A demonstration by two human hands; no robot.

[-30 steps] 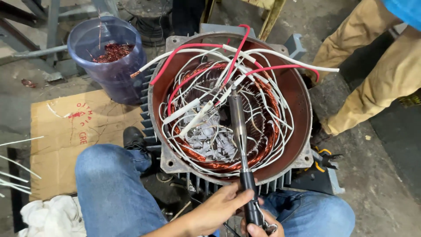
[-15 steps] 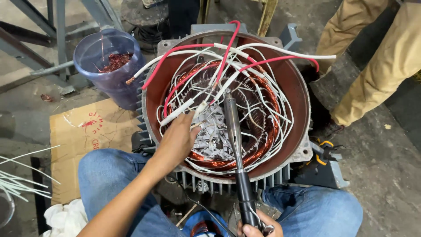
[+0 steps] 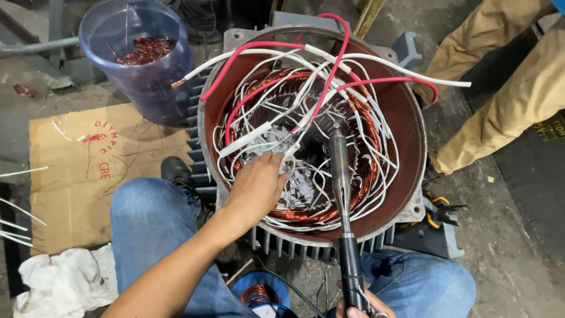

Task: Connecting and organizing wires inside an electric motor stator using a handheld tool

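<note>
A large electric motor stator (image 3: 412, 118) lies open-end up between my knees, its copper windings (image 3: 368, 171) ringed inside and tangled with white and red lead wires (image 3: 329, 70). My left hand (image 3: 256, 188) reaches into the bore and pinches white leads near a sleeved joint (image 3: 259, 135). My right hand (image 3: 362, 306), mostly cut off at the bottom edge, grips the black handle of a soldering iron (image 3: 341, 194). Its metal shaft points up into the winding, tip near the wire bundle.
A clear plastic container (image 3: 138, 59) with scrap copper wire stands at upper left. Cardboard (image 3: 76, 171) and a white rag (image 3: 59, 282) lie on the floor at left. Another person's tan-trousered legs (image 3: 506, 94) stand at right. Pliers (image 3: 441, 212) lie by the stator.
My left hand left the iron's handle, reached into the stator and now holds white leads. The iron stays in my right hand, pointing into the winding.
</note>
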